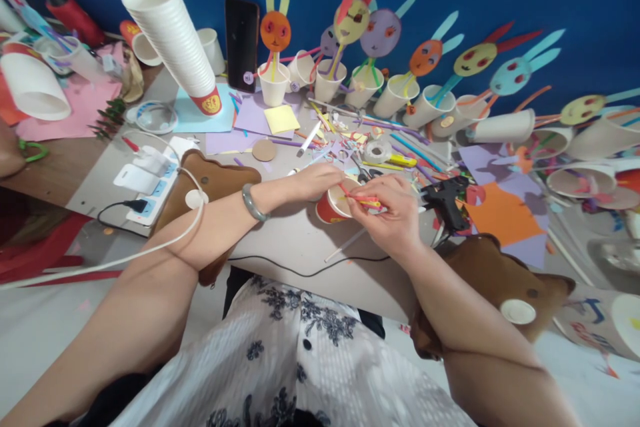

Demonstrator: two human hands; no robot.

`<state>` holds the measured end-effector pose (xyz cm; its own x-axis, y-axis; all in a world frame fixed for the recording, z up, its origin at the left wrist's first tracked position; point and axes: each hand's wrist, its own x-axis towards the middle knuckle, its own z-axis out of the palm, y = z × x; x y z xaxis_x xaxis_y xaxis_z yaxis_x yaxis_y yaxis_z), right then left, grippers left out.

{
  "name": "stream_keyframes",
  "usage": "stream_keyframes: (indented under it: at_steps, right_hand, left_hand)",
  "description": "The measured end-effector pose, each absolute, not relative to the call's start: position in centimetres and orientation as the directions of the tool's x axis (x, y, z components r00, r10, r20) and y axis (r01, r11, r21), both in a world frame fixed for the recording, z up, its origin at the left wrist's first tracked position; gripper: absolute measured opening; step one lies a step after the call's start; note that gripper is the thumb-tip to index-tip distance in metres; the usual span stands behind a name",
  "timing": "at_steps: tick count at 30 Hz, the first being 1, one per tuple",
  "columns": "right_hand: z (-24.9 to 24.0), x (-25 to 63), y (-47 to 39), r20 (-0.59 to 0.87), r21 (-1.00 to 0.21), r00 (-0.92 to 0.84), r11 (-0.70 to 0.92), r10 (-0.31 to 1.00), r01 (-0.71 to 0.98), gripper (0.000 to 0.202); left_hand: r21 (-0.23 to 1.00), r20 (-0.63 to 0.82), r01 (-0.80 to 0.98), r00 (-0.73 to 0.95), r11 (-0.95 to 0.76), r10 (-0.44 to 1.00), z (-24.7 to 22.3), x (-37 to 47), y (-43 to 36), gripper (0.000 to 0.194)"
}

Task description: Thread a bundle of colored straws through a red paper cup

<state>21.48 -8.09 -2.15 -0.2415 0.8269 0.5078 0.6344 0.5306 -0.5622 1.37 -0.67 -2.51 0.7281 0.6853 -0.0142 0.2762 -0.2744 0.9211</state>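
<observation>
My right hand [389, 213] is closed in a pinch on thin red and yellow straws [370, 202], held over a red-and-white paper cup [329, 209]. The cup stands upright on the table, partly covered by my hands. My left hand [320, 180] is at the cup's left rim with its fingers drawn together. Its fingertips meet the upper end of a red piece; whether they grip that or the rim is hidden. A thin pale stick [345, 245] lies on the table just in front of the cup.
Behind are cups with rabbit-faced paper figures [275, 31], a tall cup stack [173, 40] and a phone [242, 43]. A black glue gun [447, 202] lies right of my hand. Scraps and a yellow cutter [401, 160] lie beyond. A power strip [154, 180] and cables are left.
</observation>
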Motion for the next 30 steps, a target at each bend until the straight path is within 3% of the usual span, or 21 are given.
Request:
stream_keyframes:
  at_steps: [3,6,21,30]
  right_hand:
    - [-2.1,21.4,-8.2,0.510,-0.564,-0.236,0.529,0.827,0.635,0.010]
    - [-2.0,21.4,-8.3,0.544,-0.538,-0.248,0.560,0.801,0.630,0.008]
    - [-2.0,21.2,-8.6,0.571,-0.495,-0.292,0.606,0.767,0.623,0.007]
    - [-1.8,21.1,-8.7,0.495,-0.559,-0.256,0.530,0.830,0.637,0.011]
  left_hand:
    - [0.928,-0.066,0.314,0.669,-0.201,0.741,-1.5,0.8,0.0,0.036]
    - [0.939,-0.073,0.290,0.691,-0.184,0.719,-0.9,0.4,0.3,0.025]
    - [0.939,-0.142,0.328,0.640,-0.101,0.755,-0.5,0.1,0.1,0.018]
    - [0.932,-0.037,0.287,0.680,-0.220,0.733,-0.5,0.1,0.1,0.020]
